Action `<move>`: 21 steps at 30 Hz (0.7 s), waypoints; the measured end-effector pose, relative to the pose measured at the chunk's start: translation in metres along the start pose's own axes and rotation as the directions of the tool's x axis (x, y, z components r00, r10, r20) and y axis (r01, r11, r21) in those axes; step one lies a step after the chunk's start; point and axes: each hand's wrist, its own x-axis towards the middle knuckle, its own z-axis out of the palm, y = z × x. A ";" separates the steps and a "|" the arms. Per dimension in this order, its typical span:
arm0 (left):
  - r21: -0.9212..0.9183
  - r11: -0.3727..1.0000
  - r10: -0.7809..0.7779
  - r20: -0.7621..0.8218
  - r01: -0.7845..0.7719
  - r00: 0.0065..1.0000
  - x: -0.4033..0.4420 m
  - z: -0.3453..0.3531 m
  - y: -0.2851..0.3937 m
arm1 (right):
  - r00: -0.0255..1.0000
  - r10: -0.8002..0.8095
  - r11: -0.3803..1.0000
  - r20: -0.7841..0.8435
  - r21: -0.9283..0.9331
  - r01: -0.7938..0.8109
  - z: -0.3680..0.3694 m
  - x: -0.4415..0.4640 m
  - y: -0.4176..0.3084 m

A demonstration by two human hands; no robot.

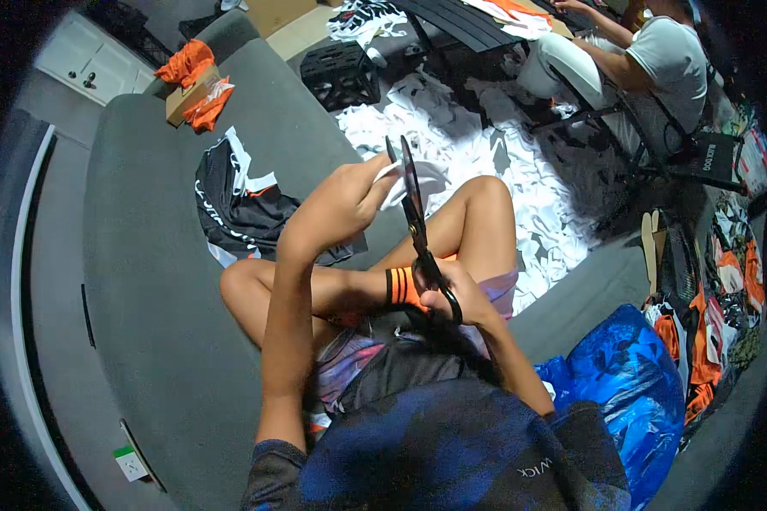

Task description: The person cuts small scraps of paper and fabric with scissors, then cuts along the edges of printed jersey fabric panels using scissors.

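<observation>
My left hand [341, 200] is raised above my crossed legs and pinches a white piece of fabric [422, 177]. In my right hand [460, 294] is a pair of large black scissors [416, 217], pointing up and away. The blades stand slightly apart beside the white fabric; whether they touch it I cannot tell. Close to my right hand, an orange band with black stripes [407, 288] lies at my lower leg. A black garment with white and orange parts [239, 200] rests on the grey sofa left of my legs.
White scraps [541, 221] cover the floor ahead. A black crate [341, 77] stands beside the sofa [162, 281]. Orange bundles sit around a cardboard box [192, 98]. A blue plastic bag [631, 366] is at my right. Another person [669, 60] sits at the far right.
</observation>
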 end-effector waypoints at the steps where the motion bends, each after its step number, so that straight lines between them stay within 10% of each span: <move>1: 0.002 0.998 -0.068 0.054 0.068 0.996 -0.001 -0.004 0.005 | 1.000 0.023 0.999 0.009 0.030 -0.023 0.001 0.000 -0.001; 7: -0.230 0.973 0.031 0.002 -0.029 1.000 -0.013 0.003 -0.025 | 1.000 0.019 1.000 -0.006 0.010 -0.019 0.004 -0.006 0.013; 10: -0.828 0.545 0.005 -0.150 -0.128 0.989 -0.004 0.024 -0.028 | 0.999 0.030 0.997 0.023 0.072 -0.031 0.010 -0.005 0.013; 14: -0.959 0.244 -0.101 -0.174 -0.145 0.980 -0.002 0.044 -0.001 | 0.996 0.075 0.984 0.043 0.156 -0.081 0.017 -0.004 0.006; 21: -0.928 0.329 -0.007 -0.186 -0.173 0.983 -0.002 0.056 -0.013 | 0.997 0.061 0.990 0.041 0.128 -0.065 0.018 -0.006 0.008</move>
